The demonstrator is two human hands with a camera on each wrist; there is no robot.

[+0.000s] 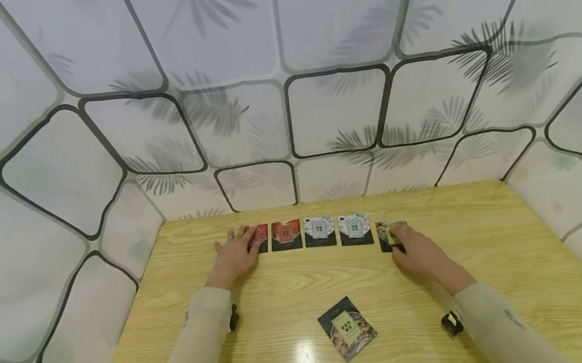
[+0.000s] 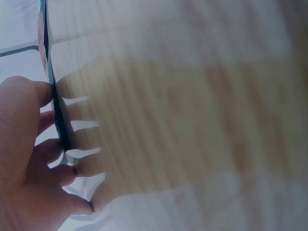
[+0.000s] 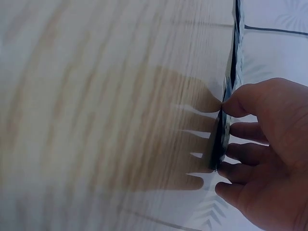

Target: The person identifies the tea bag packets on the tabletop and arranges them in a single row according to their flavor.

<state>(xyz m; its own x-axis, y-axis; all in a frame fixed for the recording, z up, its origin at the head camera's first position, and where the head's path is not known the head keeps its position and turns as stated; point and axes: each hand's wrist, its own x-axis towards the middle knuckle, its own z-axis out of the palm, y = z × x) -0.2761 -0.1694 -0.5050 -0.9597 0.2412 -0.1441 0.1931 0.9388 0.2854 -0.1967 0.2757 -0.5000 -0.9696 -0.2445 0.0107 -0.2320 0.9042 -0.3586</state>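
At the left end of a row of flat packets, my left hand [image 1: 234,258] rests its spread fingers on a red and black packet [image 1: 262,238], covering its left part. The left wrist view shows the thumb [image 2: 44,93] at that packet's near edge. My right hand [image 1: 424,253] touches the row's rightmost packet [image 1: 383,237], which is dark with a patterned print and sits slightly askew. Seen from the right wrist, the thumb [image 3: 236,102] meets this packet's edge [image 3: 220,139], and the other fingers lie loosely extended over it. Part of the packet is hidden under the hand.
Between the hands lie another red packet [image 1: 286,235] and two white and black packets, one [image 1: 320,232] beside the other [image 1: 356,229]. A dark patterned packet [image 1: 347,328] lies tilted nearer on the wooden table [image 1: 280,287]. Patterned walls [image 1: 326,114] enclose the back and sides.
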